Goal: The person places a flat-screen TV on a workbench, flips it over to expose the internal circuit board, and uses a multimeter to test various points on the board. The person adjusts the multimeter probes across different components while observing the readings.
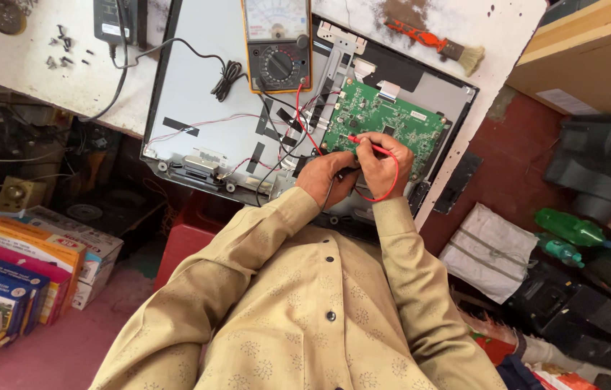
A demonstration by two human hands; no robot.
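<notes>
A green circuit board (385, 119) lies on the metal back of a flat display panel (204, 79) on the white workbench. My right hand (386, 157) grips a red test probe (360, 140) whose tip touches the board's near edge. My left hand (328, 178) sits just beside it, closed on a black test probe (347, 172) that is mostly hidden by the fingers. Red and black leads run from the probes back to an orange analogue multimeter (277, 45) standing on the panel.
A black power adapter (114, 20) with its cord, loose screws (63, 47) and an orange-handled brush (435, 43) lie on the bench. Coloured boxes (16, 278) are stacked on the floor at left; green bottles (569, 235), a wrapped bundle (490, 253) and black casings at right.
</notes>
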